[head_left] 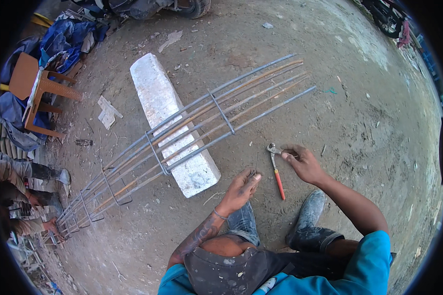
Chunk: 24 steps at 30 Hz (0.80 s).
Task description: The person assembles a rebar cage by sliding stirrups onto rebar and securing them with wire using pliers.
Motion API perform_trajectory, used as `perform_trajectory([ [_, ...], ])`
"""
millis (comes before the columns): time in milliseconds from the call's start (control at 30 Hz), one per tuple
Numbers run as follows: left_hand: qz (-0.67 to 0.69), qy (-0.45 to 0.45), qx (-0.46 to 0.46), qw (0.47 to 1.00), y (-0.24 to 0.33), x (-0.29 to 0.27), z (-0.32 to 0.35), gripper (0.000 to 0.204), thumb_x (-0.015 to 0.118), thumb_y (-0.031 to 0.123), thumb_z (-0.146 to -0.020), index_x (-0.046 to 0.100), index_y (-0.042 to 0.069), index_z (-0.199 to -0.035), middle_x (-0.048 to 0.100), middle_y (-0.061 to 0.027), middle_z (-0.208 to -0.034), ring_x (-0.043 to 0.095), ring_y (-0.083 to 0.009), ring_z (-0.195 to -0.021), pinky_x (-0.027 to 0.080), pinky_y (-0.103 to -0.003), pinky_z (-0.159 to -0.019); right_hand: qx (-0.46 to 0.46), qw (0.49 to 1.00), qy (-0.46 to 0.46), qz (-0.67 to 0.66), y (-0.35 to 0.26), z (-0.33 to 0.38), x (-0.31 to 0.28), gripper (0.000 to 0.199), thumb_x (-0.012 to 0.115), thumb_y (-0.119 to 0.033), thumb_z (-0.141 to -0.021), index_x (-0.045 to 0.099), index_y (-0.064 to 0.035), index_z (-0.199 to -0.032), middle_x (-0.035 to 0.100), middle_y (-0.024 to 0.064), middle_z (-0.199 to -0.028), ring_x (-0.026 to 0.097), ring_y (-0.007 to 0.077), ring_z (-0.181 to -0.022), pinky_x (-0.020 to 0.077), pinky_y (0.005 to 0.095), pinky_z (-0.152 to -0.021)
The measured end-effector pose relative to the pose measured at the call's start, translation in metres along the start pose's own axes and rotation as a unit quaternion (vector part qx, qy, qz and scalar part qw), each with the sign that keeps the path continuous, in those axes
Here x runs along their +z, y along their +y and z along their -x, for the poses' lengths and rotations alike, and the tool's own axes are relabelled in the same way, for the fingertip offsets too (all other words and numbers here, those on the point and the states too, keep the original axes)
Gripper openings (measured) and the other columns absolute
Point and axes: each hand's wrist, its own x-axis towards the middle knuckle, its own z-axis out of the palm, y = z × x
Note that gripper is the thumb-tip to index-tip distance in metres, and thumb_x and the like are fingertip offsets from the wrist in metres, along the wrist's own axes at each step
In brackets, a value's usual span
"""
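Observation:
I squat on bare ground. My left hand [242, 187] is closed, its fingertips pinching what looks like thin binding wire [255, 164] that runs up from them. My right hand [302, 161] reaches down beside the head of red-handled nippers [276, 169] lying on the dirt, its fingers closed on a thin wire by the jaws. A long cage of steel reinforcing bars [197, 130] with square stirrups lies in front of me, resting across a white concrete block [170, 123]. My boot [310, 216] is planted below the nippers.
Another person [22, 196] crouches at the cage's far left end. A brown plastic chair [37, 93] and blue tarpaulin [66, 37] stand at upper left. A vehicle wheel [197, 7] is at the top, paper scraps [107, 112] beside the block.

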Motion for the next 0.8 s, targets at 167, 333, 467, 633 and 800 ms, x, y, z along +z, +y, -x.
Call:
perform_trajectory([
  [167,-0.053,-0.045,0.000,0.998,-0.002,0.006,-0.002,0.029,0.043,0.028,-0.097,0.050,0.004,-0.113,0.030,0.0064,-0.067,0.027,-0.0036,-0.056,0.025,-0.020,-0.048,-0.046,0.964,-0.104,-0.242,-0.040,0.004,0.019,0.036,0.049,-0.020,-0.094,0.051,0.0023,-0.122,0.062,0.0100,-0.101,0.057,0.0148,-0.090,0.0467,0.0309,-0.080],
  [333,0.000,-0.070,-0.034,0.997,0.010,0.001,0.000,0.031,0.041,0.032,-0.098,0.051,0.005,-0.110,0.030,0.0062,-0.068,0.026,-0.0039,-0.056,0.024,-0.020,-0.049,0.055,0.858,-0.119,-0.496,-0.045,0.008,0.021,0.035,0.049,-0.017,-0.094,0.049,0.0008,-0.125,0.063,0.0103,-0.102,0.058,0.0151,-0.093,0.0458,0.0300,-0.083],
  [467,0.118,-0.072,-0.092,0.986,0.013,-0.002,-0.002,0.039,0.033,0.041,-0.099,0.050,0.006,-0.106,0.030,0.0062,-0.070,0.026,-0.0043,-0.057,0.024,-0.019,-0.049,0.097,0.861,-0.127,-0.483,-0.045,0.009,0.022,0.032,0.051,-0.016,-0.093,0.053,-0.0012,-0.122,0.063,0.0104,-0.103,0.058,0.0141,-0.090,0.0451,0.0283,-0.083],
  [633,0.223,-0.103,-0.127,0.961,0.015,-0.001,-0.004,0.040,0.030,0.045,-0.099,0.046,0.009,-0.094,0.031,0.0054,-0.071,0.030,-0.0054,-0.061,0.027,-0.019,-0.050,0.058,0.955,-0.098,-0.274,-0.043,0.001,0.025,0.021,0.058,-0.019,-0.090,0.060,-0.0004,-0.100,0.063,0.0045,-0.088,0.053,0.0092,-0.080,0.0429,0.0254,-0.074],
  [800,0.323,-0.058,-0.144,0.934,0.011,-0.001,-0.017,0.037,0.032,0.045,-0.099,0.044,0.011,-0.089,0.034,0.0029,-0.073,0.035,-0.0083,-0.063,0.033,-0.021,-0.051,0.014,0.963,-0.061,-0.263,-0.056,-0.008,0.024,0.019,0.058,-0.020,-0.090,0.059,-0.0010,-0.090,0.060,0.0022,-0.080,0.052,0.0081,-0.075,0.0423,0.0247,-0.069],
])
